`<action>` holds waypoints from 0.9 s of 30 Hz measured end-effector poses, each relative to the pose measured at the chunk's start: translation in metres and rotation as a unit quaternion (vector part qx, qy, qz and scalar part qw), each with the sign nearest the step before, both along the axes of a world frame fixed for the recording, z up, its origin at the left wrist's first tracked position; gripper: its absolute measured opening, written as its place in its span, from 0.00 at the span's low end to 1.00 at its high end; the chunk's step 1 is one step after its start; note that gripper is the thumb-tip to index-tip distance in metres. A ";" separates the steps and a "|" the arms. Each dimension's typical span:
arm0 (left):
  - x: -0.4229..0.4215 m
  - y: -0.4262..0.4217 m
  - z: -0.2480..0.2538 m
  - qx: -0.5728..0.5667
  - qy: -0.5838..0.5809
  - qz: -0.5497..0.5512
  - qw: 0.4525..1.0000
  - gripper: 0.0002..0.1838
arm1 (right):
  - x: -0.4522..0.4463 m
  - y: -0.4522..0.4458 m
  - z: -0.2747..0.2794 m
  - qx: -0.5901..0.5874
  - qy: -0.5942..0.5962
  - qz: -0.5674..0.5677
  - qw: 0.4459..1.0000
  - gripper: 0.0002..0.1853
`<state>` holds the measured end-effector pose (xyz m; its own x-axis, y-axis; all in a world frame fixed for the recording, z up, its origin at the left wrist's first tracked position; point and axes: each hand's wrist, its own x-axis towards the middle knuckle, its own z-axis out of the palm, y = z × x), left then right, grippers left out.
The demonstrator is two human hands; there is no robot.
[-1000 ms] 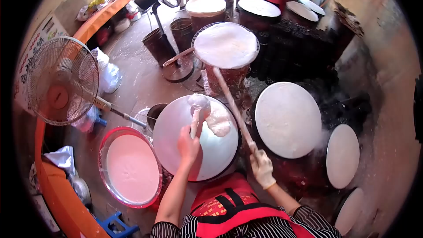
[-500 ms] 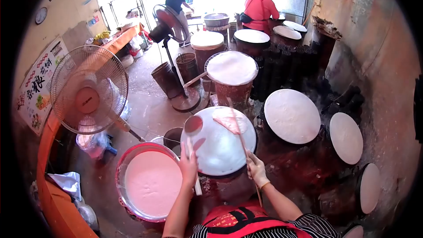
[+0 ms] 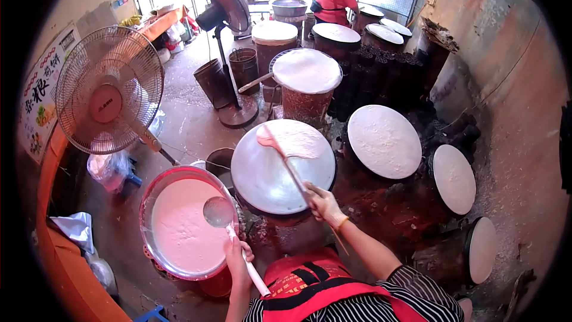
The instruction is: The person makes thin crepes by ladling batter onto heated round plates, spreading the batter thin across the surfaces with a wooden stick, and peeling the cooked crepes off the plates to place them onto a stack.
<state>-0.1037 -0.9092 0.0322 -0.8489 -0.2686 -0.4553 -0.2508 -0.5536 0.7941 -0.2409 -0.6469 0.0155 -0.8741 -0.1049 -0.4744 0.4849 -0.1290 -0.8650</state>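
My left hand (image 3: 238, 259) is closed round the pale handle of a ladle (image 3: 218, 211), whose round bowl hangs over the right side of a wide tub (image 3: 147, 226) of pinkish-white batter (image 3: 182, 220). My right hand (image 3: 325, 204) grips a long wooden batter spreader (image 3: 291, 170). Its far end touches a patch of wet batter (image 3: 301, 140) at the back of a round grey griddle (image 3: 262, 185). The front of that griddle's surface is bare and shiny.
Several round griddles bearing pale sheets, such as one griddle (image 3: 384, 142), stand to the right and behind. At left is a large fan (image 3: 107, 101); another fan (image 3: 229, 12) stands farther back near metal buckets (image 3: 213, 83). Two other people work at the far end.
The ladle has moved left and down, from above the griddle to over the tub. The spreader's end has swung left, and the batter patch is wider. The camera view has shifted.
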 end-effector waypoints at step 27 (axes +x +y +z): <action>-0.004 0.138 0.005 -0.001 -0.096 0.191 0.977 0.17 | -0.132 0.068 -0.037 0.066 0.129 0.371 0.917 0.24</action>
<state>-0.1075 -0.7712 0.0370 -0.5856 -0.5498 -0.5957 -0.1717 -0.6341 0.7540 -0.3729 -0.5790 -0.0214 -0.6708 -0.6726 -0.3124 0.1735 0.2673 -0.9479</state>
